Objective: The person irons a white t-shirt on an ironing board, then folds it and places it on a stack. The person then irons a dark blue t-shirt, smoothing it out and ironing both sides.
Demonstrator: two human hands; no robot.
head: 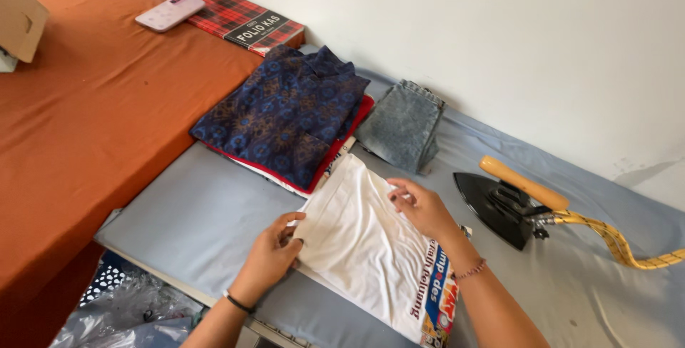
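On the grey padded ironing surface (214, 212), my left hand (271, 255) and right hand (422, 207) pinch the folded white printed cotton shirt (364, 248), near the black iron (499, 205).

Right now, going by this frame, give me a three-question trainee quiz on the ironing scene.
1. True or false: both hands touch the white shirt.
2. What lies nearest the right hand? A) the iron B) the phone C) the folded jeans
3. What colour is the cloth under the patterned blue shirt?

Key
1. True; the left hand is at its edge.
2. A
3. Red, showing at the shirt's edge.
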